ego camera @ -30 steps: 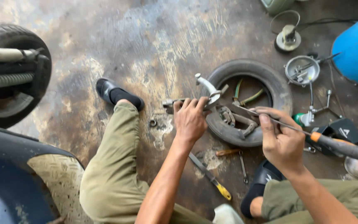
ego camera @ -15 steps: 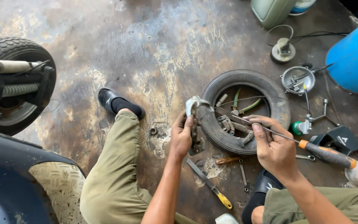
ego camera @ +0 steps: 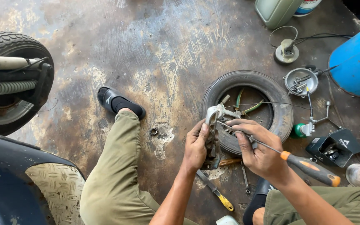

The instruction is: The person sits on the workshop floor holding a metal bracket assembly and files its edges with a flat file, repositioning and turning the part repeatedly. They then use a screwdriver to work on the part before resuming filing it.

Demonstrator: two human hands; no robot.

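Observation:
My left hand (ego camera: 196,146) grips a grey metal brake part (ego camera: 211,121) and holds it upright in front of me, over the near edge of a small tyre (ego camera: 280,104) lying flat on the floor. My right hand (ego camera: 258,150) holds a long screwdriver (ego camera: 309,166) with a black and orange handle. Its thin shaft runs up and left, and its tip meets the top of the metal part. Both hands are close together, almost touching.
Inside the tyre lie loose parts and green hoses (ego camera: 246,106). A yellow-handled screwdriver (ego camera: 215,192) lies by my knees. A blue barrel (ego camera: 357,62), a round metal dish (ego camera: 301,81), a black box (ego camera: 334,146) and a green canister (ego camera: 276,12) stand right. A scooter wheel (ego camera: 9,79) is at left.
My left hand has turned the metal part from lying level to standing upright and drawn it nearer. The right hand brought the screwdriver tip onto its top.

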